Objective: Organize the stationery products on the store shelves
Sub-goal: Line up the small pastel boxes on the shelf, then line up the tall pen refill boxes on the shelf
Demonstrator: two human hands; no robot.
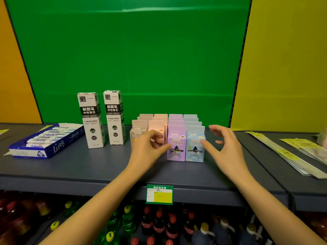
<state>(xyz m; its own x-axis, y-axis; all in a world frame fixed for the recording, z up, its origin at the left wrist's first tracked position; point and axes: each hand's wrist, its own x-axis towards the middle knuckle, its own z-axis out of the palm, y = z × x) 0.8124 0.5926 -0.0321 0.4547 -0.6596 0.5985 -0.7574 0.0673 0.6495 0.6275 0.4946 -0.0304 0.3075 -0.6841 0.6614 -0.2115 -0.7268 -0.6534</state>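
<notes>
Boxes [176, 126] in the middle of the shelf [88, 165] look light and squashy, so hold their sides softly; the right hand [224, 149] is open beside them, the left hand [148, 149] touches them, grip unclear.

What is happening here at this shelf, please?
A person is tidying a block of small pastel boxes on the grey shelf. The left hand lies over the front pink box; whether it grips the box is unclear. The right hand is open beside the front blue box, with its thumb near the box's side. Two tall white boxes and a blue tray stand further left, untouched.
</notes>
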